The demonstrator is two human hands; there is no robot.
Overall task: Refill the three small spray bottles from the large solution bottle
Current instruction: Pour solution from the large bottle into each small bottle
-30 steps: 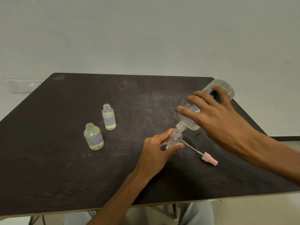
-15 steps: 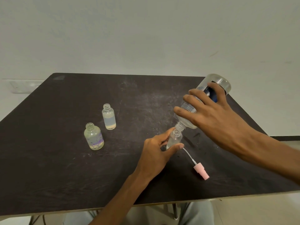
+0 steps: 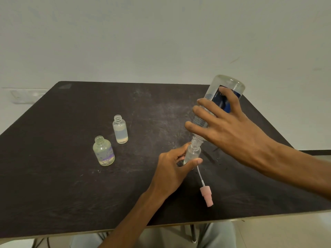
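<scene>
Toward the table's (image 3: 53,176) right edge, the left hand (image 3: 172,169) grips the third small spray bottle (image 3: 192,154) while the right hand (image 3: 227,129) grips the large solution bottle (image 3: 217,104), upended mouth-to-mouth; pouring seems underway, needing steady alignment.

3 small spray bottles (image 3: 192,154) (image 3: 120,129) (image 3: 103,151), 1 large solution bottle (image 3: 222,97), seemingly 1 pink spray cap (image 3: 206,196), 2 hands (image 3: 172,169) (image 3: 231,127).

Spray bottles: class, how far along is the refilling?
Done, apparently: two uncapped bottles stand holding liquid. In hand: left hand steadies the third bottle; right hand tips the large bottle into it. Left: refit the pink sprayer.
</scene>
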